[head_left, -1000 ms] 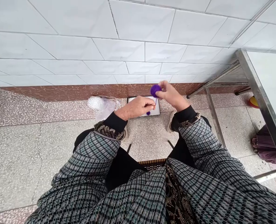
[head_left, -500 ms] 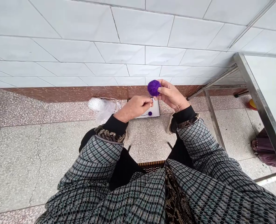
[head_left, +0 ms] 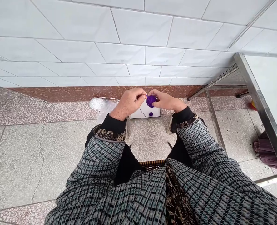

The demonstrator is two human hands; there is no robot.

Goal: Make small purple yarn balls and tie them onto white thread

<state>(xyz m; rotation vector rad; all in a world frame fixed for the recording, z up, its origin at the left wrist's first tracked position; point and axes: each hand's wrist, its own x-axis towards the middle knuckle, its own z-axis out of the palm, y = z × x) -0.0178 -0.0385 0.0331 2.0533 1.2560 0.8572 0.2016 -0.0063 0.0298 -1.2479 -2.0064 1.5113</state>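
Observation:
A ball of purple yarn (head_left: 150, 101) is gripped between the thumb and fingers of my right hand (head_left: 164, 100). Close on its left, my left hand (head_left: 131, 101) pinches the purple strand that runs from the ball. Below both hands a shallow white box or tray (head_left: 135, 115) with a dark rim rests on the floor, partly covered by my hands. On it lies a smaller purple yarn ball (head_left: 150, 114), with a thin dark strand (head_left: 142, 112) trailing over the white surface.
White yarn (head_left: 97, 103) in a clear plastic bag (head_left: 103, 114) lies on the floor to the left. A metal-framed table (head_left: 260, 93) stands at right, with a dark purple cloth-like item (head_left: 267, 150) beneath it. The tiled wall (head_left: 129, 56) rises in front.
The yarn ball has come down and slightly left, turned in my right hand. My left hand has risen a little and moved left, uncovering more of the white box.

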